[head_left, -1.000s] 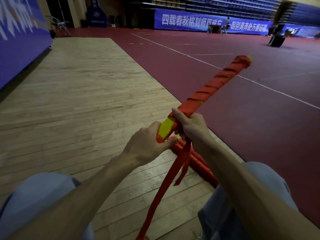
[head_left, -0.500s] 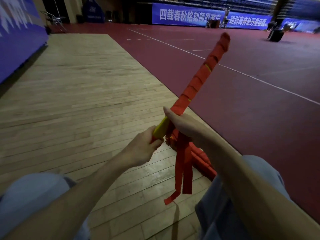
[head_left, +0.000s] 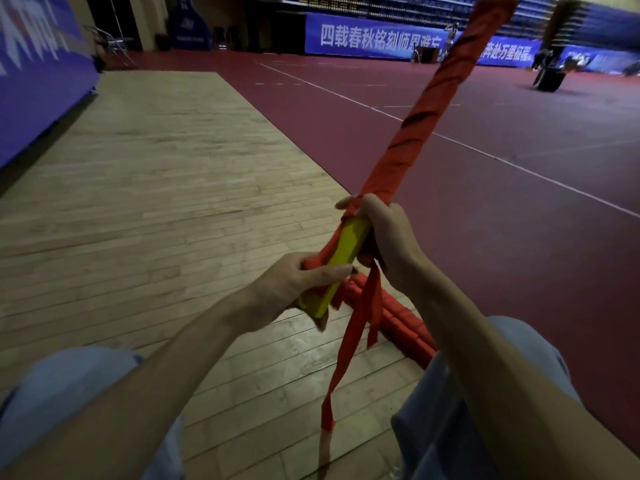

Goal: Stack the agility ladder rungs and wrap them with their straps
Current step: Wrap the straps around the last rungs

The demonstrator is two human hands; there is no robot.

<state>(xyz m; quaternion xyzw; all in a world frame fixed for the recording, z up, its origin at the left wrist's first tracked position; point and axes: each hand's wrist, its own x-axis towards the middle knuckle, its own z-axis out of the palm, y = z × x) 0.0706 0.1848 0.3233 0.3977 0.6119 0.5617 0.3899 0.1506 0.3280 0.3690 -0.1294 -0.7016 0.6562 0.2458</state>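
The bundle (head_left: 426, 133) has tipped up higher, its long side pointing up and away. The left hand (head_left: 294, 282) grips its yellow near end tight. The right hand (head_left: 384, 237) grips the bundle just above that, right where the loose strap (head_left: 349, 341) hangs down.

The person wore light blue trousers (head_left: 433, 441), the fabric soft and slightly creased over the left knee (head_left: 69, 393) and darker in shadow on the right leg. The left forearm (head_left: 180, 368) and the right forearm (head_left: 502, 358) were bare as far as the view showed them. The left grip (head_left: 294, 289) and the right grip (head_left: 388, 244) were bare too. The left thumbnail (head_left: 341, 270) was grown slightly past the fingertip.
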